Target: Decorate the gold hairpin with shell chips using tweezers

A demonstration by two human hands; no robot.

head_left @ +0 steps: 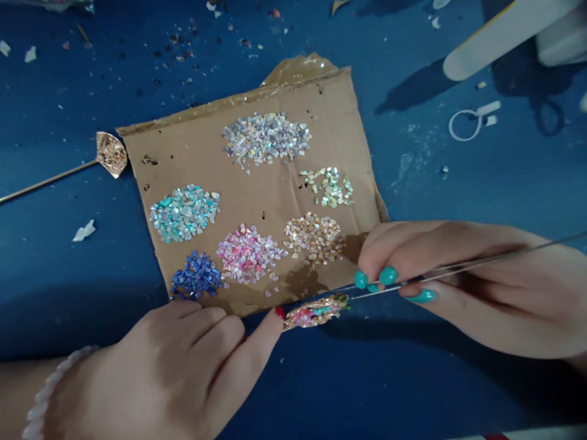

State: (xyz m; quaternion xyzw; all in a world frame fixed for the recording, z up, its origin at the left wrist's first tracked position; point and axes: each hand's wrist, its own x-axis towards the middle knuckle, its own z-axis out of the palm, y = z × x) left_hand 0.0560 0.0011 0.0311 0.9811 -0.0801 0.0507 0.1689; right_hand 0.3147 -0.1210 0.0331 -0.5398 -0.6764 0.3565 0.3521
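My left hand [183, 360] is closed on one end of a small gold ornament [316, 311], its red-nailed thumb against the edge. Pink, turquoise and green chips cover the ornament's face. Between the fingers and thumb of my right hand [449, 275], thin metal tweezers [463, 267] are pinched. Their tips reach the green chips at the ornament's right end; whether they grip a chip is too small to tell. Just beyond both hands lies a piece of cardboard [257, 195] bearing loose piles of chips: blue [197, 275], pink [247, 253], beige [314, 238], pale green [332, 186], turquoise [183, 214] and silvery [268, 137].
A gold fan-shaped piece on a stick [111, 154] lies left of the cardboard. At the upper right are a white rounded object [499, 40] and a clear ring [465, 125]. Scraps and specks are scattered over the blue tabletop [68, 256].
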